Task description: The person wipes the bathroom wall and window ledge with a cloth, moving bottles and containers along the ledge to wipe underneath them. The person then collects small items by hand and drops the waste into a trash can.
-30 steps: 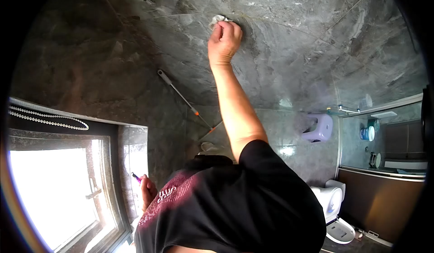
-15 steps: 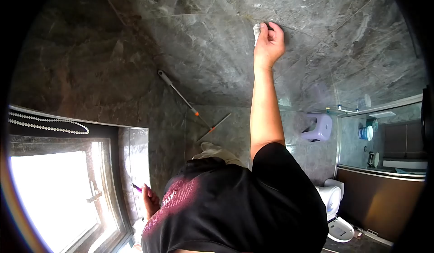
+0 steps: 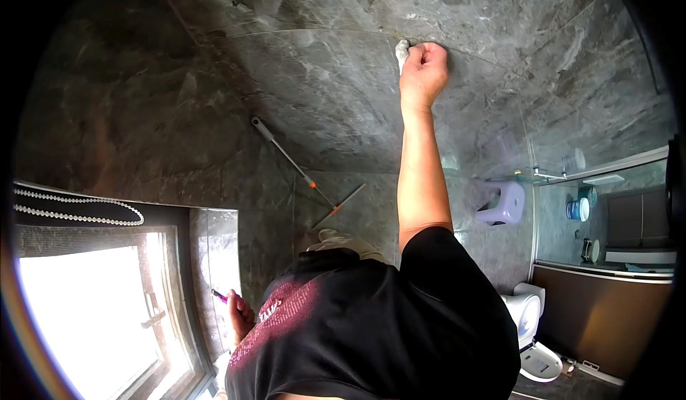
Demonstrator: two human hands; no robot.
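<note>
Right hand [image 3: 424, 75]: fingers pinched narrow on a crumpled white cloth [image 3: 401, 54], which projects leftward, long axis near upright, beside the grey marbled wall's thin seam [image 3: 314, 30]. Left hand [image 3: 241, 317], farther from that seam, grips a slim purple-and-dark stick [image 3: 220, 297].

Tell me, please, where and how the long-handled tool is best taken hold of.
Best by the thicker grey grip at the end of the long-handled tool away from its crossbar. I would come from the room side, fingers wrapped across it: it slants, apparently leaning on the wall, and its shaft is thinner.
</note>
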